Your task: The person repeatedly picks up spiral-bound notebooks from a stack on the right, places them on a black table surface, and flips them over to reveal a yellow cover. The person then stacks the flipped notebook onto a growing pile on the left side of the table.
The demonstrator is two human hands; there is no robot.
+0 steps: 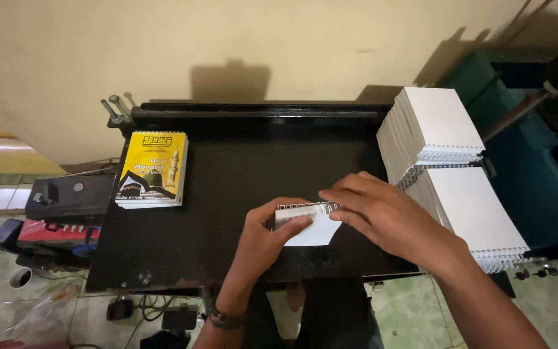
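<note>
A small white booklet (314, 231) with a wire spiral along its top edge lies on the black work table (227, 174), near its front edge. My left hand (267, 242) grips the booklet's left side, thumb on top. My right hand (382, 216) rests over its right end, fingertips on the wire spiral. Both hands touch the same booklet. Much of its right half is hidden under my right hand.
A stack of yellow-covered booklets (152, 169) sits at the table's left. Two fanned stacks of white spiral-bound booklets (434, 132) (476, 216) lie at the right edge. A black machine (66, 197) stands left of the table, cables on the tiled floor (143, 310) below.
</note>
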